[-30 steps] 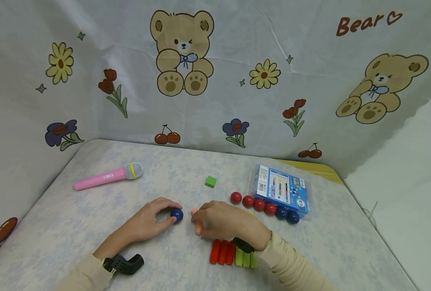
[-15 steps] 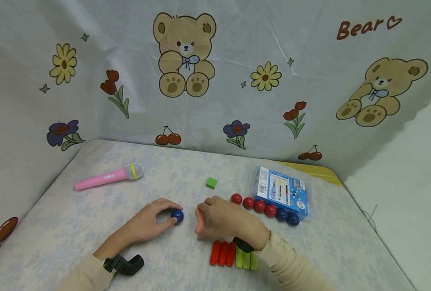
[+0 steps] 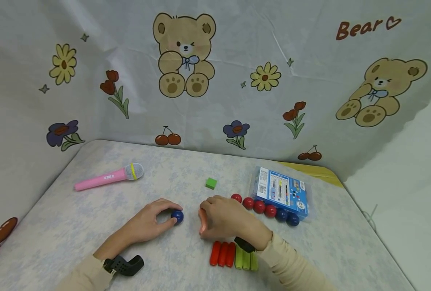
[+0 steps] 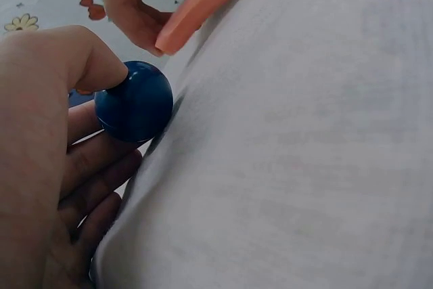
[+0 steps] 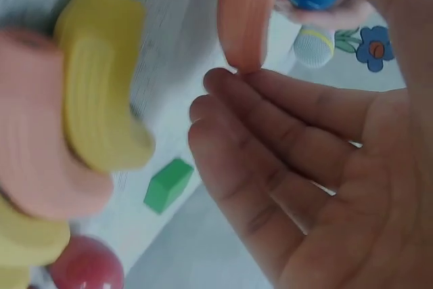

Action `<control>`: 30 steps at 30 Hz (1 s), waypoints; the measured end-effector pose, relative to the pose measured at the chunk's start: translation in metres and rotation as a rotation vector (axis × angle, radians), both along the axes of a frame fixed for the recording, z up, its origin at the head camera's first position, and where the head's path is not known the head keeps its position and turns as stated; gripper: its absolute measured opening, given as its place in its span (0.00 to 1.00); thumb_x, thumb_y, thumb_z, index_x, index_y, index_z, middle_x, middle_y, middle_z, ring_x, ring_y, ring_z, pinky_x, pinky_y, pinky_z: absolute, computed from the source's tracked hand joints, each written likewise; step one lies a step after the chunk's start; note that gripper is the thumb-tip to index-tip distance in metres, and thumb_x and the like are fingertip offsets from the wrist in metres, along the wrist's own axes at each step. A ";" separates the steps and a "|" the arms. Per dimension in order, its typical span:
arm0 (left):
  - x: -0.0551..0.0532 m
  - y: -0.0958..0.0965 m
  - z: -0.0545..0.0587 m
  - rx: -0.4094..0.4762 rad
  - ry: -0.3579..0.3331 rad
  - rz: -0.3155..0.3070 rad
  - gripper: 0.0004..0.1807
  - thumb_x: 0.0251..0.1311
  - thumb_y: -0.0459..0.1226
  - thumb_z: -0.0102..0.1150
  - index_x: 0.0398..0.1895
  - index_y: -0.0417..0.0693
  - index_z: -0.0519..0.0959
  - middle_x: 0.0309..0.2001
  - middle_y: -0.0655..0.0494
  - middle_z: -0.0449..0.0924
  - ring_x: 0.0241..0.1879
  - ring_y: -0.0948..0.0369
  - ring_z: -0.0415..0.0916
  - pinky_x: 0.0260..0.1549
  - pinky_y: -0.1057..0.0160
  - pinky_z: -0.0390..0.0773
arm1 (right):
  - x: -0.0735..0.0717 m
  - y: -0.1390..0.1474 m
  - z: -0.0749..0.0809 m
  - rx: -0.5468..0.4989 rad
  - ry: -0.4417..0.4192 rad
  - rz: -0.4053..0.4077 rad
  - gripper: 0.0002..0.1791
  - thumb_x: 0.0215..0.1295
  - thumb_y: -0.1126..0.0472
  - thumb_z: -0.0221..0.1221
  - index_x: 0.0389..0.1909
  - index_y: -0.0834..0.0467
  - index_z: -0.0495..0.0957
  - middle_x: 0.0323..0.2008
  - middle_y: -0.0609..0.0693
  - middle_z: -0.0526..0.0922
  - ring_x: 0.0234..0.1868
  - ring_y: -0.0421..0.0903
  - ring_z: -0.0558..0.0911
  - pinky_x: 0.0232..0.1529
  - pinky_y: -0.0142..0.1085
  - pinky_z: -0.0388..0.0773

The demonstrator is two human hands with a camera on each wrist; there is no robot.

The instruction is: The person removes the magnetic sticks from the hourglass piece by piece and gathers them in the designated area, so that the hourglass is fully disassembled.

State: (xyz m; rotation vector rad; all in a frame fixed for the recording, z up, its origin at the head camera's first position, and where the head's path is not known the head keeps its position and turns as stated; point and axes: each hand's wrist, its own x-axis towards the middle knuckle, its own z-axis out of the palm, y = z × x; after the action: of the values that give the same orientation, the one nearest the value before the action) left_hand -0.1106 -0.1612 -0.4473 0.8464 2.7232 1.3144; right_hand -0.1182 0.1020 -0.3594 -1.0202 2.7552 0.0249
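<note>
In the head view my left hand (image 3: pixel 153 220) pinches a glossy blue ball (image 3: pixel 177 217) between thumb and fingers, low at the table. The left wrist view shows the thumb on top of that blue ball (image 4: pixel 139 103). A short gap to the right, my right hand (image 3: pixel 225 218) holds a curved orange stick (image 3: pixel 202 221) by its ends, thumb at one and fingertips at the other. A pale round spot marks one end of the orange stick (image 4: pixel 196 15). Under the right hand, the right wrist view has a curved yellow stick (image 5: pixel 101 79) nested against another orange stick (image 5: pixel 40 120).
Red sticks (image 3: pixel 222 254) and green sticks (image 3: pixel 246 258) lie in a row by the right wrist. Red balls (image 3: pixel 259 206) and blue balls (image 3: pixel 293 219) line up before a blue-labelled box (image 3: pixel 282 190). Farther back are a green block (image 3: pixel 211 183) and a pink microphone (image 3: pixel 110 178).
My right hand has turned the orange stick and shifted slightly right with it, away from the blue ball. The left hand keeps its hold in place.
</note>
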 end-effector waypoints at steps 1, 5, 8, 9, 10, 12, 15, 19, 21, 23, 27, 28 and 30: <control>0.000 0.000 0.000 0.001 -0.001 0.001 0.16 0.68 0.42 0.67 0.58 0.61 0.82 0.55 0.67 0.81 0.58 0.64 0.77 0.59 0.51 0.78 | 0.000 0.002 0.001 -0.012 0.008 0.001 0.31 0.56 0.36 0.70 0.55 0.51 0.82 0.44 0.42 0.84 0.45 0.41 0.80 0.45 0.36 0.83; 0.001 0.000 -0.001 -0.001 -0.009 0.004 0.16 0.68 0.42 0.67 0.58 0.61 0.82 0.55 0.67 0.81 0.58 0.63 0.78 0.59 0.51 0.78 | 0.002 0.015 0.006 -0.078 0.005 -0.023 0.31 0.57 0.37 0.70 0.56 0.51 0.82 0.48 0.44 0.85 0.47 0.41 0.81 0.47 0.37 0.84; 0.001 0.001 -0.001 -0.006 -0.015 0.002 0.16 0.68 0.42 0.67 0.58 0.61 0.82 0.55 0.67 0.81 0.58 0.63 0.77 0.60 0.50 0.78 | 0.007 0.030 0.011 -0.129 0.011 -0.050 0.32 0.58 0.37 0.69 0.58 0.51 0.82 0.52 0.46 0.86 0.51 0.43 0.83 0.50 0.40 0.85; 0.001 0.001 -0.001 -0.007 -0.014 0.001 0.16 0.68 0.42 0.67 0.58 0.61 0.82 0.55 0.67 0.81 0.58 0.63 0.77 0.60 0.50 0.78 | 0.009 0.035 0.013 -0.148 0.017 -0.060 0.32 0.57 0.37 0.70 0.58 0.51 0.82 0.53 0.47 0.86 0.50 0.44 0.84 0.50 0.41 0.85; 0.001 0.001 0.000 -0.008 -0.013 0.002 0.16 0.68 0.42 0.67 0.58 0.61 0.82 0.55 0.67 0.81 0.58 0.63 0.77 0.60 0.50 0.78 | 0.011 0.040 0.015 -0.162 0.024 -0.066 0.32 0.57 0.37 0.70 0.58 0.51 0.82 0.52 0.47 0.86 0.49 0.44 0.84 0.48 0.41 0.85; 0.000 0.001 0.001 -0.008 -0.011 0.003 0.16 0.68 0.42 0.67 0.58 0.61 0.82 0.55 0.67 0.81 0.58 0.63 0.77 0.60 0.51 0.78 | 0.016 0.050 0.019 -0.186 0.014 -0.099 0.33 0.56 0.37 0.72 0.58 0.50 0.82 0.51 0.46 0.86 0.47 0.42 0.84 0.47 0.40 0.85; 0.000 0.001 0.002 -0.008 -0.009 0.009 0.16 0.67 0.42 0.68 0.57 0.61 0.83 0.55 0.67 0.81 0.58 0.63 0.78 0.60 0.51 0.78 | 0.022 0.063 0.023 -0.205 -0.025 -0.160 0.34 0.53 0.37 0.74 0.57 0.48 0.82 0.47 0.41 0.86 0.44 0.39 0.81 0.44 0.37 0.83; 0.000 0.001 0.003 -0.012 -0.011 0.014 0.17 0.66 0.42 0.69 0.57 0.61 0.83 0.55 0.68 0.81 0.58 0.64 0.78 0.60 0.52 0.78 | 0.028 0.079 0.026 -0.209 -0.066 -0.224 0.35 0.50 0.37 0.76 0.57 0.48 0.82 0.45 0.39 0.85 0.43 0.38 0.80 0.42 0.34 0.82; 0.000 0.001 0.003 -0.011 -0.011 0.014 0.17 0.66 0.43 0.69 0.57 0.62 0.83 0.55 0.69 0.81 0.58 0.65 0.77 0.60 0.52 0.78 | 0.030 0.087 0.026 -0.212 -0.073 -0.252 0.35 0.49 0.38 0.77 0.56 0.48 0.82 0.44 0.39 0.85 0.43 0.39 0.80 0.41 0.33 0.81; 0.001 0.001 0.001 -0.008 -0.011 0.013 0.17 0.66 0.44 0.70 0.57 0.62 0.83 0.54 0.69 0.81 0.57 0.65 0.77 0.60 0.52 0.78 | 0.031 0.095 0.025 -0.207 -0.078 -0.283 0.35 0.48 0.38 0.78 0.56 0.48 0.82 0.44 0.39 0.84 0.43 0.40 0.81 0.40 0.33 0.81; 0.000 0.001 0.000 -0.004 -0.006 0.010 0.17 0.66 0.46 0.70 0.57 0.62 0.83 0.54 0.70 0.81 0.57 0.66 0.77 0.60 0.52 0.78 | 0.029 0.112 0.022 -0.198 -0.109 -0.357 0.36 0.46 0.39 0.79 0.56 0.49 0.82 0.44 0.38 0.84 0.43 0.41 0.80 0.37 0.33 0.79; 0.000 0.001 0.000 -0.003 -0.005 0.010 0.17 0.66 0.46 0.70 0.57 0.62 0.83 0.54 0.70 0.81 0.57 0.66 0.77 0.60 0.52 0.78 | 0.028 0.115 0.021 -0.194 -0.114 -0.372 0.36 0.46 0.39 0.79 0.56 0.48 0.82 0.43 0.37 0.84 0.42 0.40 0.79 0.37 0.33 0.79; 0.000 0.001 0.000 -0.001 -0.003 0.009 0.17 0.66 0.46 0.70 0.56 0.62 0.83 0.54 0.70 0.81 0.57 0.66 0.77 0.60 0.52 0.78 | 0.027 0.121 0.020 -0.185 -0.122 -0.397 0.35 0.46 0.40 0.80 0.55 0.49 0.82 0.40 0.37 0.83 0.41 0.40 0.78 0.37 0.33 0.78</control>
State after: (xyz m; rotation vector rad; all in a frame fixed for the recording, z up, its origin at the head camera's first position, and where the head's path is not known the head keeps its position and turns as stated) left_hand -0.1106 -0.1602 -0.4477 0.8324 2.7286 1.3142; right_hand -0.0913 0.2233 -0.3396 -0.4737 2.8303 -0.3441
